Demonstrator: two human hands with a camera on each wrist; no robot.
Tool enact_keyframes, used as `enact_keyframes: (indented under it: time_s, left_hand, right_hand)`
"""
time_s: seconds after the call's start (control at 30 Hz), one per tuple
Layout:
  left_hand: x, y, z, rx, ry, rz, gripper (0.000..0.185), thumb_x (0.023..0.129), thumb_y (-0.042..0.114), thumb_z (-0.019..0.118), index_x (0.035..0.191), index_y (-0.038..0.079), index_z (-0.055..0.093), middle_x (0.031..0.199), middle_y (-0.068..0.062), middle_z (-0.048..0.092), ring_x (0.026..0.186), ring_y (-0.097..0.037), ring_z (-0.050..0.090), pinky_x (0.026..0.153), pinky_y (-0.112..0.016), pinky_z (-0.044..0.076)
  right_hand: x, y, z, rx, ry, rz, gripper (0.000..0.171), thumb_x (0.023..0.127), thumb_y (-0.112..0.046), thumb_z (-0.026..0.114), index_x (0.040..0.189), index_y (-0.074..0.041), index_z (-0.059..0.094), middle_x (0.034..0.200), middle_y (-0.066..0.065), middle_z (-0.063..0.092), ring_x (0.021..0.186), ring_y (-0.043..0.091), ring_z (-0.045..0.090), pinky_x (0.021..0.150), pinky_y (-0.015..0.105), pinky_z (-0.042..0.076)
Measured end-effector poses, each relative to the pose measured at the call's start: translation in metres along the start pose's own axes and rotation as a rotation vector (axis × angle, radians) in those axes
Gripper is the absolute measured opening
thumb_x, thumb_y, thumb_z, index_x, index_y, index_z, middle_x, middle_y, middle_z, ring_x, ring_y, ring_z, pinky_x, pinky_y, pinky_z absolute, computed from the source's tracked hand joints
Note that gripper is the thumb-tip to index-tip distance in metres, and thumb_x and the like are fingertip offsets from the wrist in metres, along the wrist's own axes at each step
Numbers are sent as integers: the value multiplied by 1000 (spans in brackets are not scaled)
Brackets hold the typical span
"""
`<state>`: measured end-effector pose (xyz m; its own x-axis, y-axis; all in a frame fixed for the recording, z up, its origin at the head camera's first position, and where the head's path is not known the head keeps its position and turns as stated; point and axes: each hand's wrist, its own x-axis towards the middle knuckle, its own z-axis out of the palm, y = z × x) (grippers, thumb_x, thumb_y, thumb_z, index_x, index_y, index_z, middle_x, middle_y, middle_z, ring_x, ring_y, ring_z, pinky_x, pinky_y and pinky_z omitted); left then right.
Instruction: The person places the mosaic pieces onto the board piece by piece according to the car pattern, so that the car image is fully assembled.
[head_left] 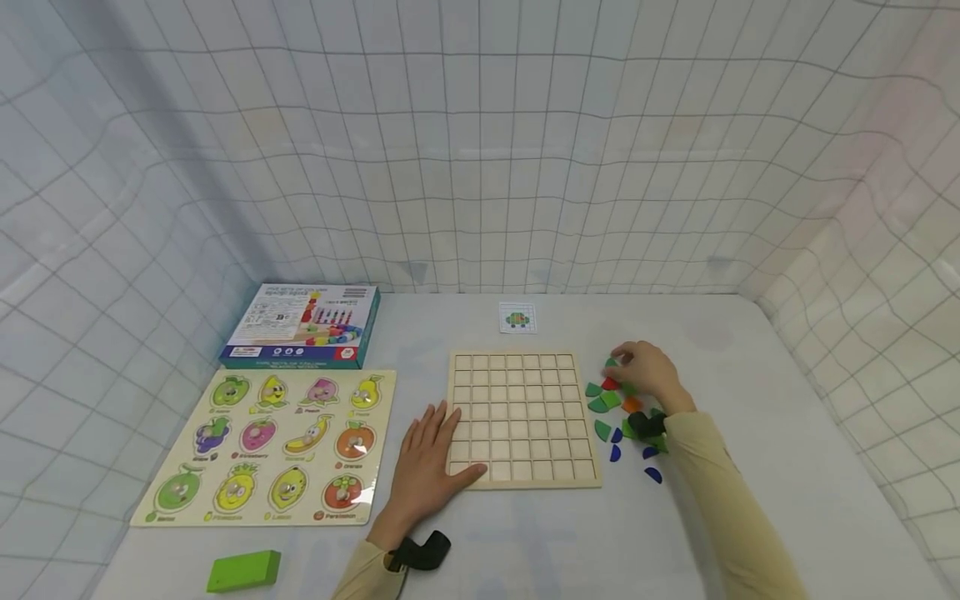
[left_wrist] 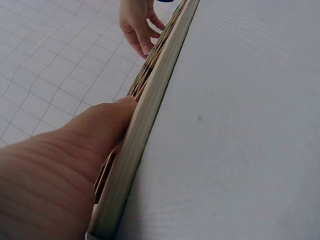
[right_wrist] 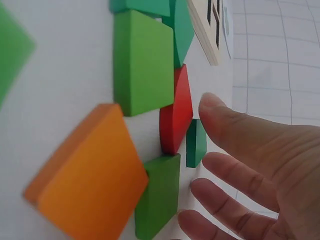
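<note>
**Two hands at a wooden grid board and a cluster of coloured pieces**

The left hand (head_left: 431, 467) lies flat, fingers straight, on the near left corner of the grid board (head_left: 522, 417); its grip is wide and holds nothing. In the left wrist view the palm presses against the board's edge (left_wrist: 145, 125). The board rests on the counter (head_left: 750, 500), its square cells unfilled.

The right hand (head_left: 647, 372) hovers over the coloured pieces just right of the board, fingers spread and loosely bent. In the right wrist view its grip is wide and the fingertips (right_wrist: 212, 107) stand just beside a red piece (right_wrist: 176, 117) and a small dark green piece (right_wrist: 196, 143), with no clear contact. Around these lie a green square (right_wrist: 142, 62), an orange square (right_wrist: 90, 175) and another green piece (right_wrist: 157, 192), touching or nearly touching one another. Blue pieces (head_left: 653, 475) lie nearer the person, beside the right sleeve (head_left: 720, 500).

A pattern card (head_left: 517, 317) lies beyond the board. To the left are a fruit puzzle (head_left: 273, 446), a printed box (head_left: 303, 325) and, nearest, a green block (head_left: 243, 570).
</note>
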<state>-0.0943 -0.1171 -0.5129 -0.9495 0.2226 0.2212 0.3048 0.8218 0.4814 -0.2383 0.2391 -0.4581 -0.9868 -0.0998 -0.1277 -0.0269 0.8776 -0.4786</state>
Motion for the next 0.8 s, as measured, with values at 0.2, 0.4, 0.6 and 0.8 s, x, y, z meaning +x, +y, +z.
enact_keyframes:
  time_s: [0.2, 0.4, 0.6, 0.8]
  left_hand:
    - [-1, 0, 1, -13, 2, 4, 89, 79, 56, 67, 146, 6, 37, 151, -17, 27, 141, -34, 15, 112, -48, 8]
    - [-1, 1, 1, -6, 20, 16, 88, 79, 55, 68, 145, 5, 38, 150, -19, 29, 140, -35, 18, 111, -49, 10]
    - [-1, 0, 1, 5, 38, 31, 88, 79, 55, 68, 144, 4, 39, 149, -20, 30, 139, -37, 19, 110, -51, 12]
    - [-1, -1, 1, 14, 18, 20, 88, 79, 57, 66, 145, 5, 38, 150, -18, 29, 140, -35, 17, 111, -49, 10]
  right_hand:
    - [4, 5, -1, 68, -18, 46, 43, 82, -30, 74, 112, -2, 63, 100, 17, 60, 83, 31, 54, 71, 41, 45]
    - [8, 8, 1, 102, -12, 57, 40, 81, -30, 75, 109, -4, 63, 93, 13, 59, 76, 27, 52, 63, 33, 41]
    - [10, 6, 4, 109, -4, 30, 38, 81, -27, 76, 106, -2, 61, 88, 12, 58, 72, 26, 51, 59, 30, 39]
    - [10, 8, 6, 138, 16, 22, 40, 80, -25, 77, 103, 2, 59, 88, 13, 57, 75, 27, 50, 62, 31, 41]
